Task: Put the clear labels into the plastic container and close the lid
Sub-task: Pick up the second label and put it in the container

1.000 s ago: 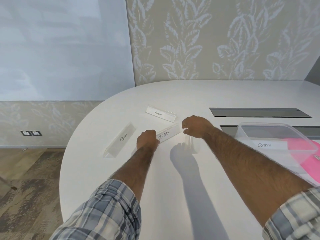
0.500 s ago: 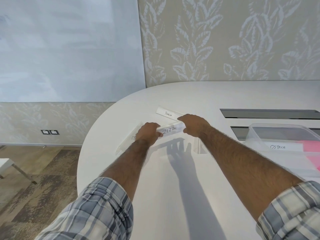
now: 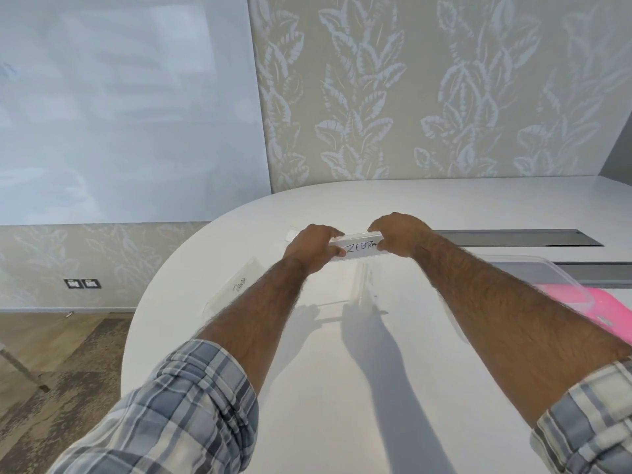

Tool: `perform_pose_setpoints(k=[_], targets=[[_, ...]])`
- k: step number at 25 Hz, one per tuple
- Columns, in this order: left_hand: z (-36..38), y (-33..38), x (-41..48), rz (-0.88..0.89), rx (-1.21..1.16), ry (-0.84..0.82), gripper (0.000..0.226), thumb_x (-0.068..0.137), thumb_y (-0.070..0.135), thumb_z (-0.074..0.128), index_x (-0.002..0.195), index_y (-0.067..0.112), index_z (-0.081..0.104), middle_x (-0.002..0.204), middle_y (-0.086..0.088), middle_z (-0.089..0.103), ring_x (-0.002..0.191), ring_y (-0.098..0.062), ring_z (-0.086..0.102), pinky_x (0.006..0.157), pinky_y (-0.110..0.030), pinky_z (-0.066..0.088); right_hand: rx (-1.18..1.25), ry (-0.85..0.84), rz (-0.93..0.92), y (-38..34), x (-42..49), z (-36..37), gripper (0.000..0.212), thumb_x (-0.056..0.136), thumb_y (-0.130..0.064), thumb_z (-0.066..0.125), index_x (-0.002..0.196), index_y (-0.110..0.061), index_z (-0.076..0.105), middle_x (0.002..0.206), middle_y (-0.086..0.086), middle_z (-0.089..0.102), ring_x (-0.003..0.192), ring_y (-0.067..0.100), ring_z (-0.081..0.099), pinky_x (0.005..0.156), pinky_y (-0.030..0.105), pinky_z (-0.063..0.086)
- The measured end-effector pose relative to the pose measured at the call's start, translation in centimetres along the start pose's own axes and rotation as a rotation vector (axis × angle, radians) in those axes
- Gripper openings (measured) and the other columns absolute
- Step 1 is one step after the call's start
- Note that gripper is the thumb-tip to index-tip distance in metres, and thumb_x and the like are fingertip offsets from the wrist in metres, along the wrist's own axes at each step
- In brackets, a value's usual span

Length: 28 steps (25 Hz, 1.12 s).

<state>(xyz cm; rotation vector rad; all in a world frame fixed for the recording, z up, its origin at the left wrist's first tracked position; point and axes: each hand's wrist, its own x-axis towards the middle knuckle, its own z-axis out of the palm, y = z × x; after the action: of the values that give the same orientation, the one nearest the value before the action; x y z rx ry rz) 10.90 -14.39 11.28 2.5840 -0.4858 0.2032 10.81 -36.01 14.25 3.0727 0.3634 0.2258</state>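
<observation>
A clear label marked ZEBRA is held above the white table, level. My left hand grips its left end and my right hand grips its right end. Another clear label marked PANDA lies flat on the table to the left, partly behind my left forearm. A further clear label shows only as a sliver behind my left hand. The clear plastic container stands at the right, half hidden by my right forearm, with a pink lid beside it.
A small upright clear piece stands on the table under the held label. Two dark slots are set into the tabletop at the right. The table's rounded edge drops to the carpeted floor on the left.
Both hands have lifted the ZEBRA label off the table and turned it level. The view has shifted, so the container's inside is now hidden behind my right forearm.
</observation>
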Motion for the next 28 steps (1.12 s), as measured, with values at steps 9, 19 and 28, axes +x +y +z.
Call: perform_pose_setpoints(k=[9,19,28], targets=[[6.3,14.4,2.0,0.124,-0.032,-0.035,0.042,0.082,0.034,0.073,0.124,0.033,0.068,0.12,0.006,0.07,0.106,-0.018,0.063,0.089,-0.037,0.053,-0.026,-0.005,0.154,13.6,-8.8,-2.6,0.038,0.079,-0.023,0.071,0.116,-0.028,0.066,0.111,-0.002,0.068,0.103,0.021,0.061,0.086,0.037,0.051],[15.1,25.2,3.7,0.128,-0.022,-0.145,0.042,0.082,0.032,0.074,0.124,0.037,0.066,0.121,0.009,0.067,0.082,-0.014,0.065,0.073,-0.03,0.053,-0.04,-0.057,0.216,25.4,-16.1,-0.3,0.037,0.08,-0.026,0.071,0.117,-0.027,0.066,0.118,-0.001,0.066,0.109,0.022,0.061,0.082,0.033,0.045],[19.3,25.9,5.1,0.094,0.159,-0.233,0.046,0.078,0.041,0.076,0.122,0.036,0.066,0.125,0.006,0.065,0.117,-0.02,0.058,0.09,-0.035,0.048,0.025,-0.177,0.148,28.7,-15.0,3.9,0.04,0.076,-0.024,0.076,0.115,-0.022,0.066,0.121,0.001,0.064,0.111,0.024,0.059,0.083,0.031,0.045]])
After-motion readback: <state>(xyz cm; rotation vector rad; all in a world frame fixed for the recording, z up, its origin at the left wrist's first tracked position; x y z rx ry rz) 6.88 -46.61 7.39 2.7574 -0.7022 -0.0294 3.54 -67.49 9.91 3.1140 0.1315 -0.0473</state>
